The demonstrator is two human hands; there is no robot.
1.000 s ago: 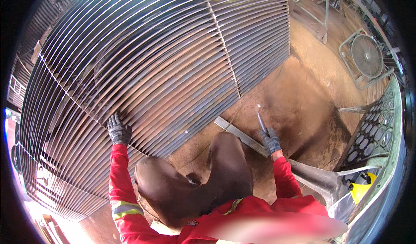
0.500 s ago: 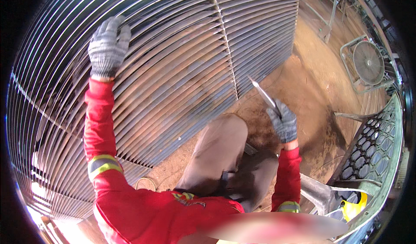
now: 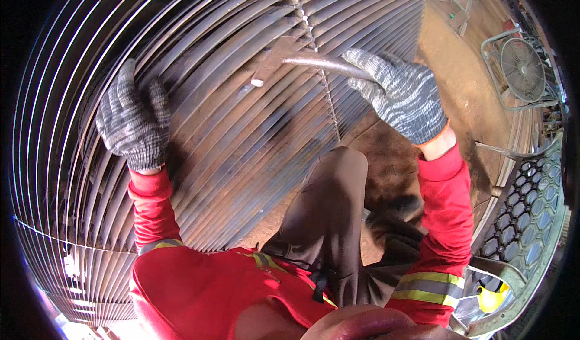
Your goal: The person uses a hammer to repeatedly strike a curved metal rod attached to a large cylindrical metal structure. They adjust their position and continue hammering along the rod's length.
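A large grating of curved steel slats (image 3: 241, 134) stands in front of me, filling most of the view. My left hand (image 3: 134, 119), in a grey knitted glove, grips the slats at the left. My right hand (image 3: 396, 92), gloved the same way, is shut on a metal hammer (image 3: 302, 60). The hammer's head rests against the slats near the grating's welded vertical seam (image 3: 314, 50). Both sleeves are red with reflective bands. My brown-trousered knee (image 3: 332, 189) is raised below the hammer.
A floor fan in a metal frame (image 3: 522, 68) stands at the upper right on the rusty brown floor (image 3: 459, 86). A panel with honeycomb holes (image 3: 525, 219) lies at the right edge, with a yellow object (image 3: 492, 296) near it.
Both hands have risen and come much closer to the camera. The right hand has swung the hammer up from beside the knee onto the slats near the seam.
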